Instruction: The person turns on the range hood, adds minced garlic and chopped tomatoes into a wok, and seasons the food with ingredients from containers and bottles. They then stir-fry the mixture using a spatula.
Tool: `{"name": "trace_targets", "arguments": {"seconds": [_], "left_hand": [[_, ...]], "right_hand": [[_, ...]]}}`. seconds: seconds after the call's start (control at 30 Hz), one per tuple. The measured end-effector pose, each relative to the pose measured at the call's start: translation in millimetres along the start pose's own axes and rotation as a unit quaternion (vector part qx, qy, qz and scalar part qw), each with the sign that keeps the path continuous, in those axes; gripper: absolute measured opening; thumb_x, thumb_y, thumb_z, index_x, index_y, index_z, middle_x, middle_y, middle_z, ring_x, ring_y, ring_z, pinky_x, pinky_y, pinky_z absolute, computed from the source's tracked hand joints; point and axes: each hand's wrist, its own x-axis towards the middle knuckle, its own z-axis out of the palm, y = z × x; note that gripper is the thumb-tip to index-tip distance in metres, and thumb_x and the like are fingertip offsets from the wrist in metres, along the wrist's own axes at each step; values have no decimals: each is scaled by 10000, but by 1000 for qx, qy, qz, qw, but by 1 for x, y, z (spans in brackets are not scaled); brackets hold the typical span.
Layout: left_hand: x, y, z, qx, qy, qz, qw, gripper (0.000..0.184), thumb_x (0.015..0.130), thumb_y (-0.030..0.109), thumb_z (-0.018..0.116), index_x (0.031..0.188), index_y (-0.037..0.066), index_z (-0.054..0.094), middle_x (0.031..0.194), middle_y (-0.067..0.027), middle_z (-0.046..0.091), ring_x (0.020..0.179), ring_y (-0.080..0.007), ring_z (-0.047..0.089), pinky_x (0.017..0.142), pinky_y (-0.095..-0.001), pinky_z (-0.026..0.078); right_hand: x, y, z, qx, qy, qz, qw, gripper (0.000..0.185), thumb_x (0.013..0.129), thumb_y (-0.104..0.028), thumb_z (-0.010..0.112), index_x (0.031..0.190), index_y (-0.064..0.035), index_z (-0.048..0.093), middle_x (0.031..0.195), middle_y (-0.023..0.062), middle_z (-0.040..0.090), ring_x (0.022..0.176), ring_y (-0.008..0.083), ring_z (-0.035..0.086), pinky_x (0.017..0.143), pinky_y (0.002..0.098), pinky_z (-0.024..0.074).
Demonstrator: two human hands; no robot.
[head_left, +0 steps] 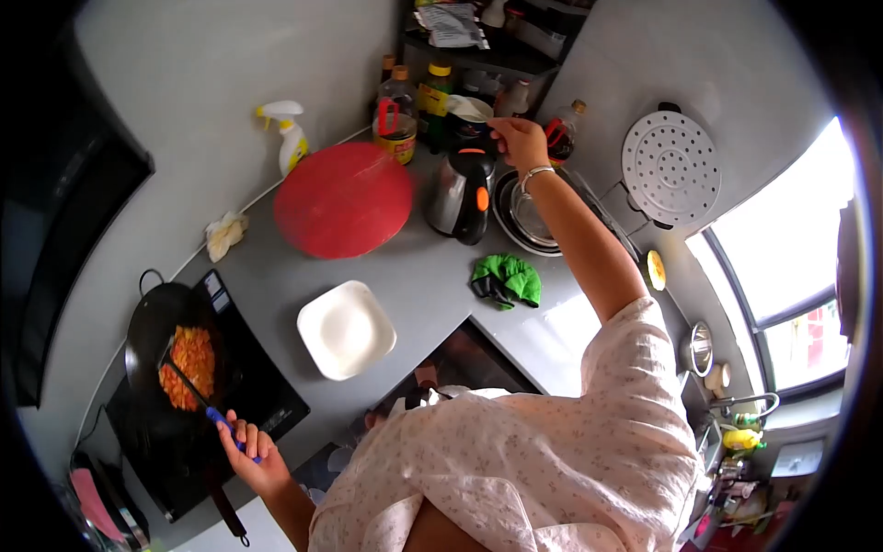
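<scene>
As I view the work from a distance, my left grip (259,465) is curled around the blue handle of a spatula (217,417), its fingers wrapped close. The spatula's far end meets the chopped orange food (195,354), which lies heaped in a black wok (143,336) on the hob (267,396), at left. My right grip (520,144) is raised over the far corner, fingertips drawn together just beside a tub (471,112); I cannot tell whether they hold anything. Nearer me than the tub stands a kettle (451,193), and just right of it sit several bowls (533,219). On the grey tabletop (423,294), between hob and kettle, I see a white dish (345,329) and, farther back, a red cover (340,202). A green cloth (508,279) lies crumpled near the kettle. A spray bottle (292,143) stands near the cover's far edge.
</scene>
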Motion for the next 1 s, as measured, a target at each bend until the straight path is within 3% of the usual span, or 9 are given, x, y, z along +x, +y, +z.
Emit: {"name": "trace_targets", "arguments": {"seconds": [0.17,0.3,0.5,0.6,0.67,0.7,0.73,0.8,1.0], "left_hand": [[17,-21,-3,2,17,12,1000,363,1015,261,440,1106,-72,554,662,2,452,439,-24,361,367,-175,303],[20,-32,6,5,62,34,997,361,1009,260,455,1110,-78,531,664,-7,468,441,-18,377,357,-176,312],[23,-39,25,-3,118,40,992,376,997,263,487,1151,-79,512,658,-5,449,463,-25,398,378,-174,311],[24,-42,32,-11,145,48,988,382,989,257,506,1169,-80,508,655,-5,443,474,-33,397,393,-172,311],[26,-44,31,-32,152,28,987,394,985,255,513,1182,-86,509,656,-7,445,485,-40,403,408,-169,323],[26,-45,31,-32,153,28,987,394,985,255,513,1182,-86,509,656,-7,445,485,-40,403,408,-169,323],[27,-47,32,-34,163,29,986,401,985,257,512,1186,-89,512,661,-10,447,495,-43,409,413,-173,328],[29,-52,38,-35,173,30,984,407,986,260,511,1190,-93,514,667,-12,449,504,-46,416,417,-177,333],[26,-53,53,-34,244,39,968,423,967,256,532,1209,-91,517,682,-25,465,518,-83,425,447,-189,382]], "right_hand": [[81,50,-44,-111,89,-13,990,218,829,-193,667,900,9,708,699,50,658,514,111,566,478,283,428],[135,80,-37,-98,91,5,991,228,830,-165,653,916,42,694,697,84,663,524,138,601,508,302,460],[205,122,-10,-112,90,106,984,230,857,-130,605,889,88,672,672,133,663,559,174,647,527,308,494],[215,144,-9,-103,71,199,972,203,782,-169,680,888,4,696,672,73,670,551,178,648,566,317,522],[217,169,-10,-417,-79,61,904,198,797,-165,663,943,-33,691,816,84,689,716,219,670,657,338,539],[217,184,-10,-560,-128,-47,817,197,807,-161,649,967,-53,690,893,89,694,803,238,675,704,347,543],[205,188,-8,-690,-182,-179,677,192,822,-155,626,985,-77,690,978,95,691,897,256,667,753,354,541],[183,179,6,-582,-271,-73,764,212,817,-122,620,1005,-59,694,1064,172,664,944,299,662,774,410,546],[183,226,28,-622,-330,-121,700,401,811,-107,617,1211,-112,583,1102,198,618,1045,340,613,846,445,520]]}}
